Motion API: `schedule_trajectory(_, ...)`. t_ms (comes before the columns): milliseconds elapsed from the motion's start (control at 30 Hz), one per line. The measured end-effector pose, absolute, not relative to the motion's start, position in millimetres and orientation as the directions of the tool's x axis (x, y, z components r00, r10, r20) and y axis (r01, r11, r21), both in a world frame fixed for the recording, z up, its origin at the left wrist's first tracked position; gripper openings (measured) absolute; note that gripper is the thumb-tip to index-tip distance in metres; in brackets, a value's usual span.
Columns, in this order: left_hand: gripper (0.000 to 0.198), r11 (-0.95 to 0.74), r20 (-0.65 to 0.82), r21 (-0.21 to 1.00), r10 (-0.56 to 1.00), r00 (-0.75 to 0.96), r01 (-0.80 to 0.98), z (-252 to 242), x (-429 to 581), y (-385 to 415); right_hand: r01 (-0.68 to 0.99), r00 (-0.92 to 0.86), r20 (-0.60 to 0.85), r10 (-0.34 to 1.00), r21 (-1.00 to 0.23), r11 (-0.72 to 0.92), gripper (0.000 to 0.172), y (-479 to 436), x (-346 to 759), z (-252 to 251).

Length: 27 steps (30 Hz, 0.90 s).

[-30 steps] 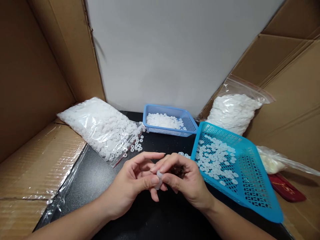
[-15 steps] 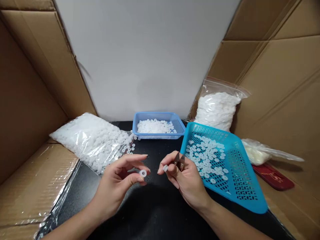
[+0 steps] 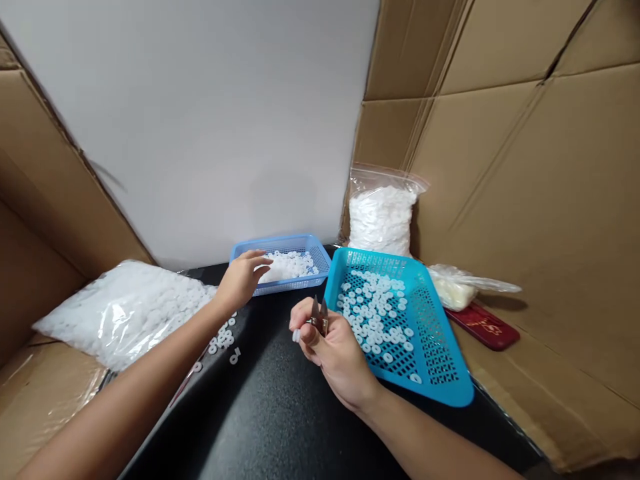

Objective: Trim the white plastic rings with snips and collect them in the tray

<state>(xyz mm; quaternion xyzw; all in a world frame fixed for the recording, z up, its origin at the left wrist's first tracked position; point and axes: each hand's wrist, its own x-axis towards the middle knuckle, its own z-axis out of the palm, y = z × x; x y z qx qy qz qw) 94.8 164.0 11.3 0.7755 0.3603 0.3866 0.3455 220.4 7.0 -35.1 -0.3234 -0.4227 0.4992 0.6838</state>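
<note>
My left hand (image 3: pixel 244 277) reaches over the left end of the small blue basket (image 3: pixel 295 287), its fingers apart and nothing visible in them. White plastic rings (image 3: pixel 295 262) lie heaped in that basket. In front of the turquoise basket (image 3: pixel 435 327) my right hand (image 3: pixel 335 343) is closed around small snips (image 3: pixel 320 315), their two pointed metal blades sticking up. Between its thumb and finger a white plastic ring or two (image 3: pixel 297 335) is pinched; the exact number is unclear. Many more such rings are scattered over the turquoise basket's floor.
A large clear bag of white rings (image 3: pixel 125 313) lies at left, with loose rings (image 3: pixel 225 339) beside it on the black table (image 3: pixel 270 407). Behind the baskets stands a zip bag (image 3: pixel 383 217). At right are a small bag (image 3: pixel 455 287) and a red case (image 3: pixel 485 327). Cardboard walls surround the table.
My left hand has moved forward to the blue basket, and the ring it held is out of its fingers. My right hand keeps the snips and pinched rings. The view has turned right.
</note>
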Motion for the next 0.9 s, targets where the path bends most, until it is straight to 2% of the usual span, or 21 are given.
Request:
schedule_trajectory(67,0.013,-0.452,0.306,0.854,0.836,0.455,0.255,10.7,87.1,130.6,-0.391,0.167,0.264,0.95,-0.867,0.309,0.049,7.3,223.5,-35.2)
schedule_trajectory(167,0.029,-0.309,0.179,0.935,0.835,0.52,0.175,8.5,68.6,73.7,-0.373,0.157,0.258,0.953,-0.878,0.299,0.045,4.9,224.2,-35.3)
schedule_trajectory(200,0.03,-0.134,0.088,0.99,0.829,0.553,0.043,7.8,63.1,58.0,-0.37,0.135,0.254,0.958,-0.884,0.287,0.044,3.6,222.8,-35.6)
schedule_trajectory(267,0.032,0.142,-0.057,0.984,0.814,0.578,-0.103,6.2,54.6,35.5,-0.342,0.065,0.257,0.964,-0.902,0.264,0.043,0.5,218.1,-36.8)
schedule_trajectory(367,0.033,0.326,-0.193,0.931,0.823,0.534,-0.165,1.3,44.9,21.5,-0.18,0.011,0.269,0.963,-0.947,0.267,0.04,-4.6,210.0,-40.1)
schedule_trajectory(500,0.04,0.4,-0.288,0.887,0.869,0.403,-0.23,-10.3,30.5,17.5,0.12,0.044,0.339,0.94,-0.936,0.332,0.04,-12.8,206.7,-44.5)
schedule_trajectory(567,0.035,0.422,-0.324,0.868,0.881,0.346,-0.261,-15.5,24.4,15.6,0.226,-0.005,0.389,0.921,-0.897,0.38,0.043,-17.0,208.1,-46.5)
schedule_trajectory(733,0.027,0.429,-0.317,0.844,0.883,0.345,-0.323,-18.7,21.1,10.3,0.387,-0.177,0.524,0.833,-0.741,0.548,0.047,-23.3,210.9,-53.0)
schedule_trajectory(900,0.024,0.449,-0.333,0.816,0.88,0.339,-0.364,-17.0,24.6,6.4,0.529,-0.177,0.625,0.761,-0.591,0.609,0.05,-27.0,212.2,-53.9)
